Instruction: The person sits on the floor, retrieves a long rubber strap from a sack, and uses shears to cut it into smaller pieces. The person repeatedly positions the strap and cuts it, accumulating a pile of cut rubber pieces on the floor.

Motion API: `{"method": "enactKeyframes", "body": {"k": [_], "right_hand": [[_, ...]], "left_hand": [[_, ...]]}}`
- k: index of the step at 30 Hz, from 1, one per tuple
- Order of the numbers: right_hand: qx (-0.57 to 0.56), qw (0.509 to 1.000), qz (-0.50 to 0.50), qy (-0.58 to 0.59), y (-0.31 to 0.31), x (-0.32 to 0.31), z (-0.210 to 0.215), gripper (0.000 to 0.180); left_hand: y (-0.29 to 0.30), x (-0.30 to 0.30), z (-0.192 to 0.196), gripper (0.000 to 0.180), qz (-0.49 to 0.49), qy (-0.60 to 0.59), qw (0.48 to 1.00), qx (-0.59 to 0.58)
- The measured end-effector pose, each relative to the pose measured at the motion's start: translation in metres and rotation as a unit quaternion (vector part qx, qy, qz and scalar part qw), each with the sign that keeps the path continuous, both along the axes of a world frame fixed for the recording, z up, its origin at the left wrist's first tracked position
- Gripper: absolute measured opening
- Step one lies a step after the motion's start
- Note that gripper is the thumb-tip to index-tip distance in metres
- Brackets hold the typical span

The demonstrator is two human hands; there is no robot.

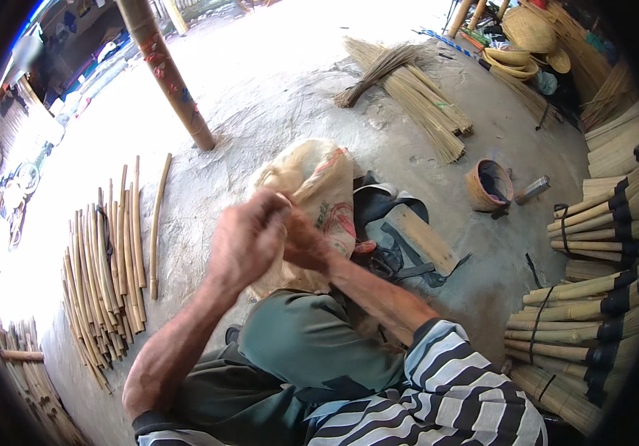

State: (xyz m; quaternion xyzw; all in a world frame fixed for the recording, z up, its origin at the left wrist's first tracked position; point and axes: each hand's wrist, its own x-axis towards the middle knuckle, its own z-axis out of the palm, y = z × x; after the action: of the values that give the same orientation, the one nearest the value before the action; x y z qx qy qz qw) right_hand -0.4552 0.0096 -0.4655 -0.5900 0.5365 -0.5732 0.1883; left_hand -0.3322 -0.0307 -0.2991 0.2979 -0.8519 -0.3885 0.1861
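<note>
My left hand (244, 241) and my right hand (303, 236) meet in front of me, above my bent knee. The fingers of both are curled closed and press together; whatever they grip is hidden by the hands themselves. Under and beyond them a whitish woven sack (338, 204) with red and green print lies crumpled on the floor. Right of the sack lie a flat wooden board (422, 239) and dark scraps of black material (384, 262).
Bamboo sticks (111, 260) lie in a pile at left, near a bamboo post (174, 89). Straw bundles (416, 97) lie ahead. At right are a small woven basket (481, 187), a metal cylinder (533, 190) and stacked brooms with bamboo handles (568, 331).
</note>
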Motion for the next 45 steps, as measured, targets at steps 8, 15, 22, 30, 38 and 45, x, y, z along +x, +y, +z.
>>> {"method": "enactKeyframes", "body": {"k": [8, 15, 22, 30, 38, 45], "right_hand": [[0.094, 0.987, -0.072, -0.109, -0.022, -0.076, 0.026, 0.022], [0.125, 0.97, -0.153, -0.141, 0.088, -0.132, 0.082, 0.026], [0.303, 0.874, -0.311, -0.22, 0.345, -0.118, -0.042, 0.029], [0.355, 0.696, -0.512, -0.356, 0.556, -0.042, -0.131, 0.034], [0.191, 0.643, -0.644, -0.367, 0.578, -0.078, -0.113, 0.038], [0.076, 0.742, -0.638, -0.195, 0.53, -0.238, -0.008, 0.042]], "left_hand": [[-0.013, 0.033, 0.024, 0.029, 0.03, 0.108, 0.993, 0.036], [-0.048, 0.109, -0.028, 0.025, 0.084, -0.068, 0.988, -0.108], [-0.085, 0.178, -0.104, 0.029, 0.075, -0.241, 0.964, -0.082], [-0.081, 0.178, -0.118, 0.037, 0.018, -0.324, 0.944, -0.056], [-0.086, 0.15, -0.113, 0.041, 0.017, -0.331, 0.943, -0.003], [-0.101, 0.167, -0.14, 0.043, -0.054, -0.315, 0.948, 0.007]]}}
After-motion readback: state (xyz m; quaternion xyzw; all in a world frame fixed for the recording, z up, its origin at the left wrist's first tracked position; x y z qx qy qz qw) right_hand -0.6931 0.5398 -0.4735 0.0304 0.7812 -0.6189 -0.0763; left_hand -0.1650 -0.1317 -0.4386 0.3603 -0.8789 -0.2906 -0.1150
